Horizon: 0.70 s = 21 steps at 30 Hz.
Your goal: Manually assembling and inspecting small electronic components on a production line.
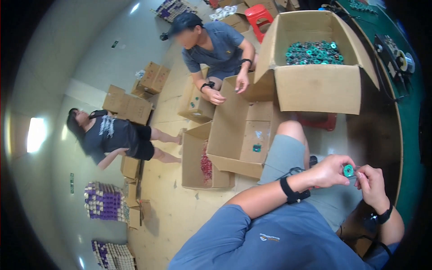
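Observation:
Above my lap, my left hand [330, 172] pinches a small green ring-shaped part [348, 170], which looks like a wound coil. The fingers of my right hand [372, 182] are closed at the ring's right side, on what seem to be its thin wire leads; the exact grip is too small to make out. In front of me an open cardboard box [317, 87] holds a heap of similar green ring parts [315, 53]. A deeper cardboard box [231, 118] left of it has one small green piece [256, 148] at its bottom.
A seated co-worker [216, 49] holds both hands over the deeper box. Red pieces [206, 164] lie in a lower box [193, 157]. Another person [119, 135] stands at left. At right runs a green workbench [378, 20] with a wire spool [407, 63]. A red stool [258, 19] stands behind.

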### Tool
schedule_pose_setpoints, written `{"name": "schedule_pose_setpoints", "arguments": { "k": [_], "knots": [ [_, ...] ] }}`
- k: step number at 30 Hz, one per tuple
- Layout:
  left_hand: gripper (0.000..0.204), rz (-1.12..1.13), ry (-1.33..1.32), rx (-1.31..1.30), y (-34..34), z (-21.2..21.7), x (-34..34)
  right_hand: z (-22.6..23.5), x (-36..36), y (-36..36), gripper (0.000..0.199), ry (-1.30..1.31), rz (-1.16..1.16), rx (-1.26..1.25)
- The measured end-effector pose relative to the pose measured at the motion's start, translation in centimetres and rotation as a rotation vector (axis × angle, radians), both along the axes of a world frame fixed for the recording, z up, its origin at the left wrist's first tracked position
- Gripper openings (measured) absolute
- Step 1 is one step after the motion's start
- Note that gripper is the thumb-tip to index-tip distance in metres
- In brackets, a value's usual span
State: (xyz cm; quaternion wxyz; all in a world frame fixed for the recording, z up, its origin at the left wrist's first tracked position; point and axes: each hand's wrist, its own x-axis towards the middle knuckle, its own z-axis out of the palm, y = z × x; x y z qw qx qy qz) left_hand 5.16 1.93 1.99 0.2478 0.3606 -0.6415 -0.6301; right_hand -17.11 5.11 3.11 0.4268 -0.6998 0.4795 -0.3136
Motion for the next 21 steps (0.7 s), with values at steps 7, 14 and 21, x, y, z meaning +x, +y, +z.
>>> {"name": "schedule_pose_setpoints", "arguments": {
  "k": [7, 14, 21],
  "knots": [
    [0.034, 0.031, -0.111, -0.135, 0.3, 1.0, -0.3, 0.7, -0.2, 0.3, 0.015, 0.021, -0.021, 0.103],
    [0.037, 0.007, -0.129, -0.155, 0.0, 0.3, 0.2, 0.2, 0.3, 0.1, 0.008, 0.094, 0.010, -0.169],
    [0.037, -0.011, -0.132, -0.135, -0.3, -0.2, -0.2, 0.3, 0.0, -0.2, 0.010, 0.156, 0.006, -0.118]
  ]
}}
